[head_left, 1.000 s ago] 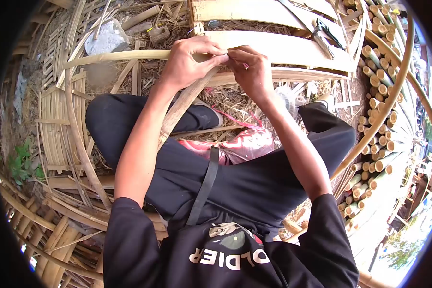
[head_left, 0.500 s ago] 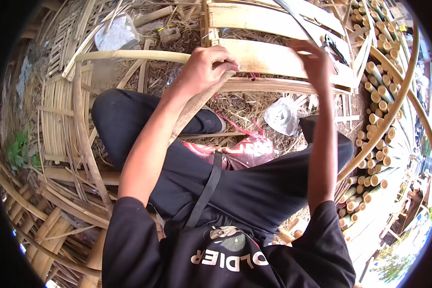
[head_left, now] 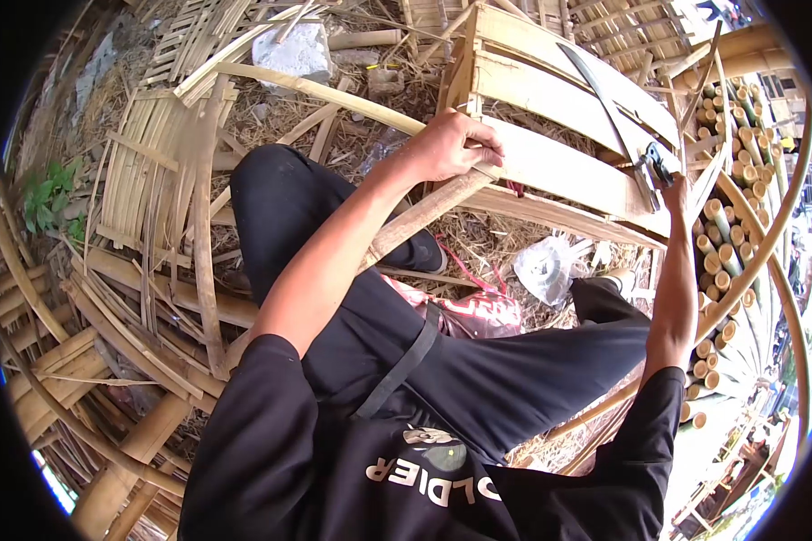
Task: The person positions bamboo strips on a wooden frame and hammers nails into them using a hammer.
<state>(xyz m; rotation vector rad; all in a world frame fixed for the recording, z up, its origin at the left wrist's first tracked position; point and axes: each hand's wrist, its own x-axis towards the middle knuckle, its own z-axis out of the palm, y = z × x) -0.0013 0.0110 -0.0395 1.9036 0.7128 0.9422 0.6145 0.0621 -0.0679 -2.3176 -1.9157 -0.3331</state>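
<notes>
Near the crate's front left corner, my left hand (head_left: 460,147) is closed around the upper end of a split bamboo strip (head_left: 429,212). That strip slants down past my forearm towards my lap. At the crate's right end, my right hand (head_left: 678,195) has its fingers curled at the handles of black pliers (head_left: 657,162); part of the grip is hidden. The pliers are over the top slats of the slatted wooden crate (head_left: 559,153). A long curved blade (head_left: 602,97) lies across the slats beside them.
Another bamboo strip (head_left: 325,91) runs left from behind my left hand. A whitish block (head_left: 291,52) sits beyond it. A clear plastic bag (head_left: 545,269) and a red-and-white packet (head_left: 478,308) lie near my legs. Cut bamboo poles (head_left: 722,248) are stacked at right.
My right hand has moved right and down from above the crate to the pliers. My left hand still grips the bamboo strip. The whole view has shifted and tilted.
</notes>
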